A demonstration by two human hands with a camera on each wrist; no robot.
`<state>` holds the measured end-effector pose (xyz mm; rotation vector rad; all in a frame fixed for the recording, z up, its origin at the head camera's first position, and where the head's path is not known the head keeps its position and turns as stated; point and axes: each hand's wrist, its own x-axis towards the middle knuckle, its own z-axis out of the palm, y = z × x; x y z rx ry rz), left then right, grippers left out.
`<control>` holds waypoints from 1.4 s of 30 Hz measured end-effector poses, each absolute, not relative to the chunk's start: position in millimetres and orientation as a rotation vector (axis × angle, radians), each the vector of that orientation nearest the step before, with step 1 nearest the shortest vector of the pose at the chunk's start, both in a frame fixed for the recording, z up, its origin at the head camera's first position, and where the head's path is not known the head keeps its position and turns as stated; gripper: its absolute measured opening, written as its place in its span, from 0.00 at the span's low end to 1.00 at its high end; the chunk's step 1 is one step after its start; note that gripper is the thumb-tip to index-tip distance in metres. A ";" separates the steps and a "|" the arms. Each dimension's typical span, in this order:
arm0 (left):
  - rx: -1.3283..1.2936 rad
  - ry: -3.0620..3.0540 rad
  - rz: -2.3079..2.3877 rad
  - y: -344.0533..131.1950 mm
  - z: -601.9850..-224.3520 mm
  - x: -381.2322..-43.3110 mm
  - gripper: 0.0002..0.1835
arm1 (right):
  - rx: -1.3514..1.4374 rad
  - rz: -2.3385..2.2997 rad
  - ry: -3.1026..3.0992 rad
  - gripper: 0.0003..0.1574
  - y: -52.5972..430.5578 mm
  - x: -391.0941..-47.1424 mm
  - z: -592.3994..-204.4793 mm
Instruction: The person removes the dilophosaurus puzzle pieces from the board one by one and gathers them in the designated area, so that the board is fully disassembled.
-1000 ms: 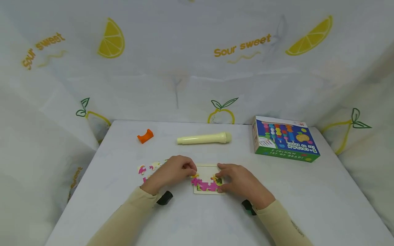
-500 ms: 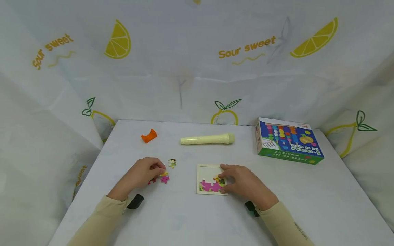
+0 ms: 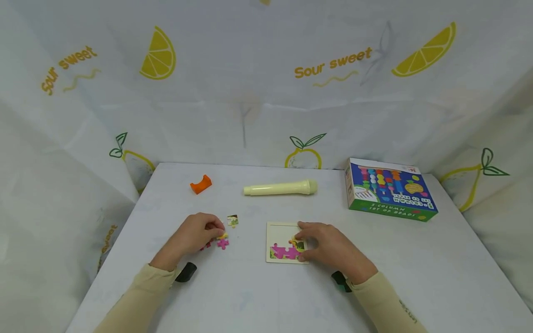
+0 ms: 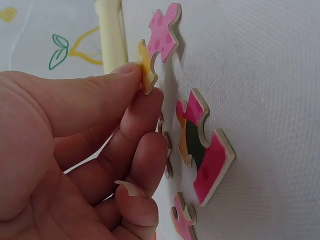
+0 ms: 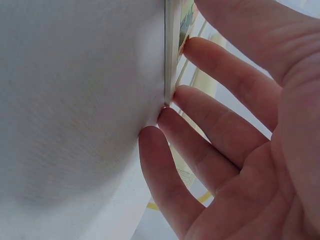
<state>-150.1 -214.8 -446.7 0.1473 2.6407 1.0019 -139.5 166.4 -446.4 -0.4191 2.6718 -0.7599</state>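
My left hand (image 3: 193, 237) pinches a pink-and-yellow jigsaw piece (image 4: 162, 35) between thumb and forefinger, just above the table at the left. Beneath and beside it lie more loose pieces, among them a magenta and dark green jigsaw piece (image 4: 212, 167) and a small pink one (image 4: 182, 217). The hand partly covers these pieces in the head view. My right hand (image 3: 331, 247) rests with spread, nearly straight fingers along the right edge of a cream puzzle tray (image 3: 280, 229). Joined pink and green pieces (image 3: 283, 252) fill the tray's near part; some are hidden by the fingers.
A yellow-green jigsaw piece (image 3: 233, 220) lies between left hand and tray. Farther back are an orange curved block (image 3: 201, 184), a cream toy microphone (image 3: 279, 188) and a bead-set box (image 3: 391, 189). A white printed cloth (image 3: 250, 92) hangs behind the table.
My left hand has moved left, away from the tray to the loose pieces, carrying the pink-and-yellow piece. The right hand has stayed at the tray. The head view has shifted slightly.
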 end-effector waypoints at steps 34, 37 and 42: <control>0.632 2.550 0.791 -41.2 -442.4 -178.8 0.09 | -0.420 -0.674 2.681 0.59 171.2 -145.0 -447.5; 0.635 2.562 0.770 -38.0 -441.2 -178.2 0.08 | -0.418 -0.674 2.684 0.59 171.2 -145.7 -448.7; 0.637 2.573 0.775 -34.9 -442.3 -176.1 0.07 | -0.419 -0.679 2.687 0.59 172.1 -146.0 -451.0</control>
